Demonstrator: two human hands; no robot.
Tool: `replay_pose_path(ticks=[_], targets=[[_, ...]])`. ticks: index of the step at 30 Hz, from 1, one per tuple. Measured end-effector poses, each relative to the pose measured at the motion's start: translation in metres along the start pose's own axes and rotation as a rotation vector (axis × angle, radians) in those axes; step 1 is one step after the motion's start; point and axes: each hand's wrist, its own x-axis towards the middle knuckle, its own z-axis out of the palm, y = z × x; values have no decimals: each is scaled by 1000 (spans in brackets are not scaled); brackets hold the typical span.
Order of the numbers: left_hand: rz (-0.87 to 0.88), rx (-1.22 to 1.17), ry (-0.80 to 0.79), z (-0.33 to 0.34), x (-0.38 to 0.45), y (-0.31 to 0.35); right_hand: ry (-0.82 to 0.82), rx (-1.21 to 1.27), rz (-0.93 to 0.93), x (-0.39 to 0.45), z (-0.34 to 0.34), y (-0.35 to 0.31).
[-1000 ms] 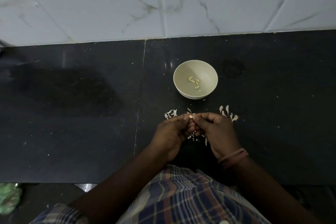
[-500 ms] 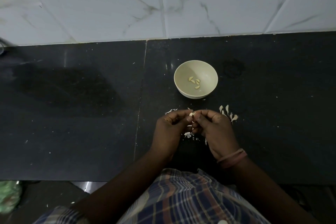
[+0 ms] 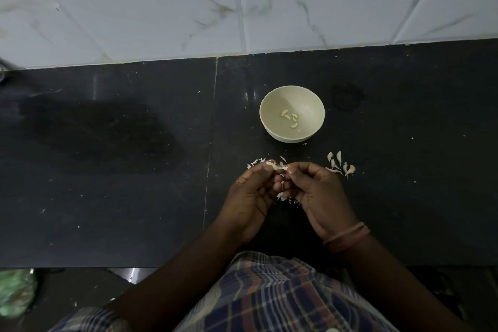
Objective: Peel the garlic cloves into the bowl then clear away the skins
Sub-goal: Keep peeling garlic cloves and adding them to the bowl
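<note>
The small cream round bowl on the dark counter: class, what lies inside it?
Inside the small cream round bowl lie a few pale peeled garlic cloves, clustered at its bottom. No skins show inside. The near inner wall is hidden by the rim.

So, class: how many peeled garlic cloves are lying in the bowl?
4, as far as shows. All lie together at the bottom of the bowl: one at the left, two touching at the right, one nearest the person.
</note>
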Motion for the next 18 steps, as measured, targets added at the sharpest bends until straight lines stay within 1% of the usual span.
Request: replay_pose_path(ticks=[4,9,10,14,16,18], targets=[[-43,-88,35,1,3,-2,40,110,-30,-3,-6,-3],[-65,-66,38,0,5,-8,60,74,-23,1,-9,-7],[-65,-60,42,-1,5,-9,73,14,-33,2,-9,-6],[-40,-72,68,-2,7,-7,122,-412,-136,4,-14,3],[-30,-66,72,-3,8,-6,141,-543,-169,6,-15,9],[-23,-61,73,-3,9,-7,160,-623,-210,7,-16,12]])
